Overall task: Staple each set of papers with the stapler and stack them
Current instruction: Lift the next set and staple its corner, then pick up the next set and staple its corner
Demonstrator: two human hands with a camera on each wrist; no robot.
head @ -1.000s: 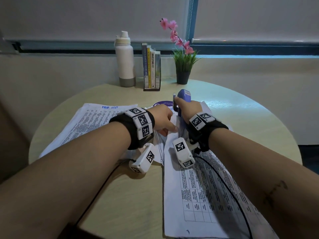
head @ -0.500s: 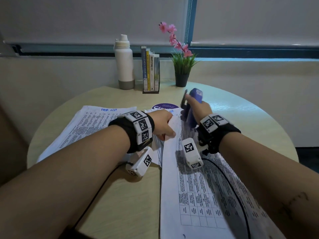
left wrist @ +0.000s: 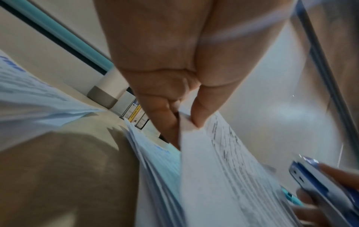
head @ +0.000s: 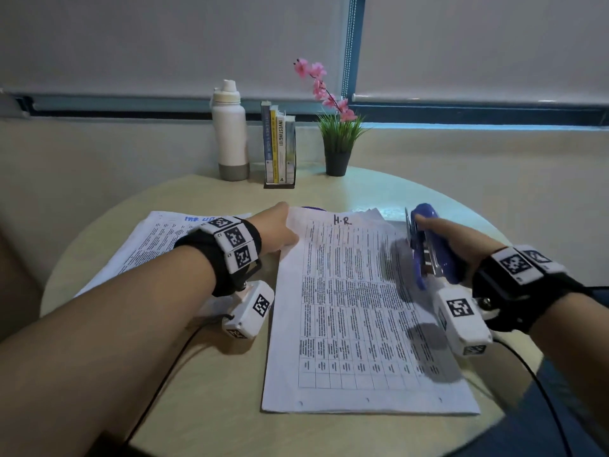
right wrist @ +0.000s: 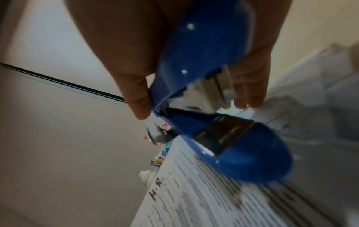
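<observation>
A printed paper set marked "H.R." [head: 356, 308] lies in the middle of the round table [head: 379, 192]. My left hand [head: 280, 230] pinches its top left corner; the left wrist view shows thumb and fingers [left wrist: 196, 113] pressed on the corner of this paper set [left wrist: 223, 169]. My right hand [head: 461, 239] grips a blue stapler [head: 431, 245], lifted over the set's right edge. In the right wrist view the stapler [right wrist: 213, 122] hangs with its mouth apart above the paper set [right wrist: 213, 199]. A second paper set [head: 158, 239] lies at the left, under my left forearm.
A white bottle [head: 230, 133], a small rack of books [head: 279, 146] and a potted plant with pink flowers [head: 336, 133] stand at the table's far edge by the wall. Something purple [head: 311, 209] peeks from behind the papers. Cables trail from both wrists.
My right hand has carried the stapler away from the top left corner to the right side of the set. The "H.R." set now lies flat and uncovered; my left hand still holds its corner.
</observation>
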